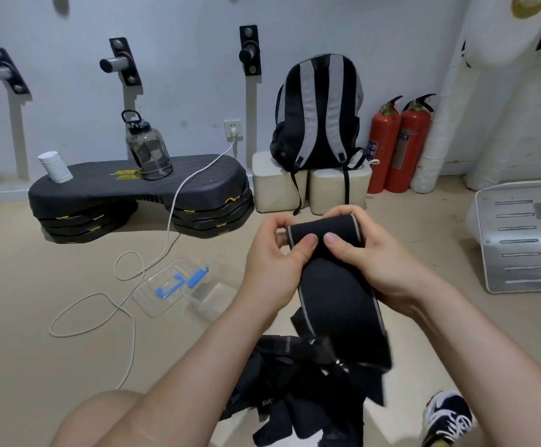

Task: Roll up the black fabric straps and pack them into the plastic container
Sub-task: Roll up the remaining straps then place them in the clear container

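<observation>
I hold a wide black fabric strap [337, 304] with grey edging in front of me. Its top end is curled into a small roll between both hands, and the rest hangs down. My left hand [272, 266] grips the roll's left side, thumb on top. My right hand [372, 262] grips the right side, thumb pressing the front. A heap of more black straps [291, 391] lies on the floor below my forearms. The clear plastic container [217, 295] sits on the floor to the left, with its lid [169, 288] with blue clips beside it.
A white charging cable [127, 304] loops across the floor by the container. A black step platform [140, 195] carries a water jug and a white bottle. A backpack [317, 114], two red fire extinguishers [398, 143] and a white metal panel [527, 240] stand farther off. My shoe [450, 417] shows at bottom right.
</observation>
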Demonstrator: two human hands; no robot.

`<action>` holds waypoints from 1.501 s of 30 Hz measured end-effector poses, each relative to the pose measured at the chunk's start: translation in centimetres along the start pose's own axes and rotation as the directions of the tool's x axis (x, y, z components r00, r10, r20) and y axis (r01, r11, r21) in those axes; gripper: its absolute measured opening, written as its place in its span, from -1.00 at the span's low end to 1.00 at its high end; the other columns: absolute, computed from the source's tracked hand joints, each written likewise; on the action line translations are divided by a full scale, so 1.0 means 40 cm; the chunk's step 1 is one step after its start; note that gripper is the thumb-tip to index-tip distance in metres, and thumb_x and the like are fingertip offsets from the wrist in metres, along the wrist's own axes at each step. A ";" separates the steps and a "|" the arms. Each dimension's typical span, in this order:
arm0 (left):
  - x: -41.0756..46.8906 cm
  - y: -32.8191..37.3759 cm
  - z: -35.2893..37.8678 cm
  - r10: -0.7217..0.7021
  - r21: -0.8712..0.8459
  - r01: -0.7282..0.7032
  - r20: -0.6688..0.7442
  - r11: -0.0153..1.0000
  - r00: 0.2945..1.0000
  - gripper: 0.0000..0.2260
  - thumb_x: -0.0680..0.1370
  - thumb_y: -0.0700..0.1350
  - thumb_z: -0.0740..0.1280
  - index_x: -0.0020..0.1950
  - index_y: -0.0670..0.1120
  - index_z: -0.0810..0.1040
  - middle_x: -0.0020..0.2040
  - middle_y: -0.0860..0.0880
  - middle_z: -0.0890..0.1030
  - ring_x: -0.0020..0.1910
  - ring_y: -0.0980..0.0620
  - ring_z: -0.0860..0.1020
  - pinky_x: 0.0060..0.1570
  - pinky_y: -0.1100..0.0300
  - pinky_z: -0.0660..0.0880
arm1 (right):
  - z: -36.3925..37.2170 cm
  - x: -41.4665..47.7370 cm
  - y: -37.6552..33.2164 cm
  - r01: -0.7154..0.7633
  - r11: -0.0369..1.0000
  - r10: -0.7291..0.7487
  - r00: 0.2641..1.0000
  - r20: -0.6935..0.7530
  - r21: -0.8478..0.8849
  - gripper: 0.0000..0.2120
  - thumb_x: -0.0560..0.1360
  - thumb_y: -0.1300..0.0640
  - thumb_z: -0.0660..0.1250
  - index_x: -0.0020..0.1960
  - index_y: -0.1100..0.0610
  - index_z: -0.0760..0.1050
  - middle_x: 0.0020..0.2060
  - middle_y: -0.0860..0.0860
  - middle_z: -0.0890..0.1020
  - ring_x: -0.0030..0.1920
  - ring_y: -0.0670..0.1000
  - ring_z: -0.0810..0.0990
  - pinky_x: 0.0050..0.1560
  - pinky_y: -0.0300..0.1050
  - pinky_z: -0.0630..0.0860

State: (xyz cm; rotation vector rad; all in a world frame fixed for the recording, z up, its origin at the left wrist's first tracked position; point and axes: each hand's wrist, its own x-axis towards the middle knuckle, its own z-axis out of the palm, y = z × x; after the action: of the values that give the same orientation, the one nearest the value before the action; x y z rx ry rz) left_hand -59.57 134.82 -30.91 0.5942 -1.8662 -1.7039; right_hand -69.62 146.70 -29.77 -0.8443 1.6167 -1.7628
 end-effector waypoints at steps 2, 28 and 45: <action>-0.013 0.001 0.011 -0.059 -0.112 0.067 0.076 0.991 0.995 -0.87 0.60 -0.21 0.34 0.07 -0.03 0.44 -0.11 -0.10 0.62 -0.25 0.06 0.60 -0.34 0.23 0.52 | -0.007 -0.002 0.002 0.006 0.995 -0.004 1.000 0.021 -0.096 -0.82 0.59 0.23 0.31 0.10 -0.02 0.44 -0.14 -0.02 0.60 -0.13 -0.04 0.58 -0.13 -0.08 0.58; 0.003 0.026 -0.008 -0.056 -0.275 0.110 0.196 0.955 0.979 -0.84 0.59 -0.26 0.31 0.12 -0.11 0.61 -0.01 -0.07 0.63 -0.08 0.06 0.62 -0.12 0.15 0.60 | -0.026 -0.006 -0.013 0.022 0.996 -0.018 0.999 0.043 -0.091 -0.73 0.60 0.30 0.26 0.24 0.07 0.53 0.03 0.05 0.64 0.01 0.05 0.64 0.09 0.07 0.61; 0.031 0.039 -0.037 -0.077 -0.417 0.078 0.021 0.905 0.997 -0.74 0.56 -0.41 0.26 0.10 -0.12 0.63 -0.16 0.01 0.71 -0.18 0.03 0.66 -0.19 0.13 0.62 | 0.000 -0.008 -0.002 0.020 0.948 -0.104 0.963 -0.249 -0.318 -0.85 0.40 0.04 0.55 -0.21 0.04 0.60 -0.25 -0.01 0.72 -0.23 0.10 0.70 -0.31 -0.03 0.58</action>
State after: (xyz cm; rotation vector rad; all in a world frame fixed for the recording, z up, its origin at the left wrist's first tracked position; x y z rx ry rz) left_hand -59.50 133.08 -29.17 0.4918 -1.4248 -2.0772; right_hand -69.40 146.95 -29.70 -0.8355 2.1084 -1.7456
